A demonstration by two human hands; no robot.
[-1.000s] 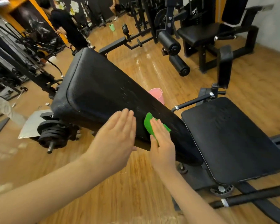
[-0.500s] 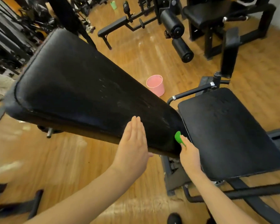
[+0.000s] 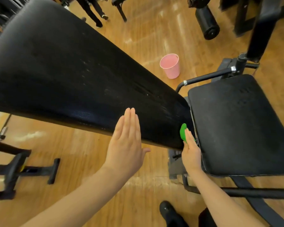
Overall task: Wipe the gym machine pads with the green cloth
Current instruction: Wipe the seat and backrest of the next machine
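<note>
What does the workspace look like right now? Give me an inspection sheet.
Surface: long black back pad, tilted; flat seat pad at its lower end.
Job's things: green cloth at the back pad's lower end, beside the seat pad.
Clutter: pink bucket upright on the wooden floor.
Grippers: left hand flat against the back pad's edge; right hand presses the cloth, fingers straight.
Cables: nothing seen.
Surroundings: other gym machines; a person's legs beyond.

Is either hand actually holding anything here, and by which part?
The right hand presses a small green cloth flat against the long black padded backrest, its straight fingers covering the cloth's lower part. The left hand holds nothing.
</note>
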